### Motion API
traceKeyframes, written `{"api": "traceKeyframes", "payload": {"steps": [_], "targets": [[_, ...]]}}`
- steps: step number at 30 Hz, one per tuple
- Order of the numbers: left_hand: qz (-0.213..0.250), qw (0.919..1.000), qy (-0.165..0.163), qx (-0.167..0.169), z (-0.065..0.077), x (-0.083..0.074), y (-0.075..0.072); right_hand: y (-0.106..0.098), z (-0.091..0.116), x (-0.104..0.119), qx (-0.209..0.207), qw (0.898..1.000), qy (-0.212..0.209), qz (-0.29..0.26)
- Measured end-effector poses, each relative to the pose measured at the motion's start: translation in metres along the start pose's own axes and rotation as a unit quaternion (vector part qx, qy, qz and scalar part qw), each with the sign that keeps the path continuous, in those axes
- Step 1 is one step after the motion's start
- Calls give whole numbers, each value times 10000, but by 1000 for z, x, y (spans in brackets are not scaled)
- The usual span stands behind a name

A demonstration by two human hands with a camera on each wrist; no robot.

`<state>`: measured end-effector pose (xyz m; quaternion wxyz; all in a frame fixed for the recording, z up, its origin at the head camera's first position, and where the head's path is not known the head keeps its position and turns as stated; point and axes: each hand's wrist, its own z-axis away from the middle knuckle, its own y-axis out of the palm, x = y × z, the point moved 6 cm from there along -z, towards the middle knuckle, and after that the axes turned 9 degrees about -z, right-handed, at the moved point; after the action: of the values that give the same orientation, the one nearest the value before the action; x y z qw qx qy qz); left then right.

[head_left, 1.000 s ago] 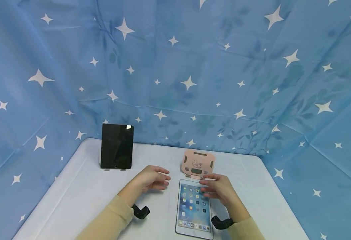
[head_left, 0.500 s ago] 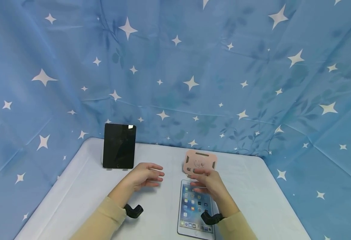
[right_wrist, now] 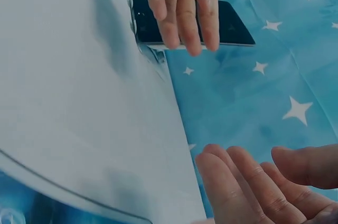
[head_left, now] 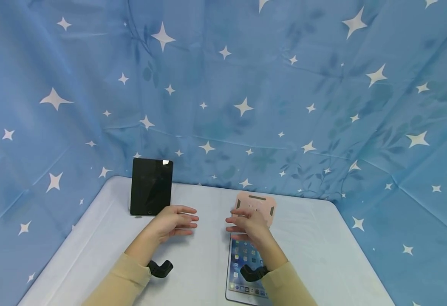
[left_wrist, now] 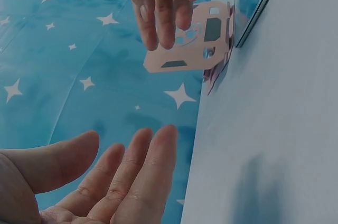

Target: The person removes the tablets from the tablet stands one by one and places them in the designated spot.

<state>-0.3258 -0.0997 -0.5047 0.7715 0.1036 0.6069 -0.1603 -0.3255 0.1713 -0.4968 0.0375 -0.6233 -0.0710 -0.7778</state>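
Observation:
My left hand (head_left: 170, 225) hovers over the table with fingers loosely extended, just in front of a dark-screened tablet (head_left: 151, 185) that leans upright on a stand. My right hand (head_left: 250, 227) is raised above the top end of a white tablet (head_left: 242, 272), which lies flat with its home screen lit. Behind that hand stands a pink tablet stand (head_left: 263, 206), partly covered by the fingers. In the left wrist view the pink stand's tilted plate with cut-outs (left_wrist: 198, 49) shows beyond the right hand (left_wrist: 161, 2). Both hands hold nothing, palms facing each other.
A white-covered table (head_left: 204, 263) with rounded back corners bears all these things. Blue curtain (head_left: 208, 85) with white stars hangs right behind it and along both sides. Each wrist wears a black camera mount (head_left: 160, 269).
Both hands have drifted to the left, the right one moving across the top of the white tablet and in front of the pink stand. The tablets and stand have stayed put.

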Motion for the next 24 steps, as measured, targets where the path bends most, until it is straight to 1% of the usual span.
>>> {"api": "traceKeyframes", "payload": {"steps": [8, 14, 20, 24], "targets": [[-48, 9997, 58, -217, 8, -4, -18, 16, -7, -2, 119, 9999, -4, -23], [-17, 9993, 44, -364, 12, -9, -31, 26, -13, 0, 134, 9997, 72, -194], [-83, 9987, 148, -473, 17, -12, -48, 40, -23, 4, 304, 9988, 135, -353], [-122, 9984, 233, -498, 19, -13, -57, 50, -31, 7, 346, 9985, 153, -402]]}}
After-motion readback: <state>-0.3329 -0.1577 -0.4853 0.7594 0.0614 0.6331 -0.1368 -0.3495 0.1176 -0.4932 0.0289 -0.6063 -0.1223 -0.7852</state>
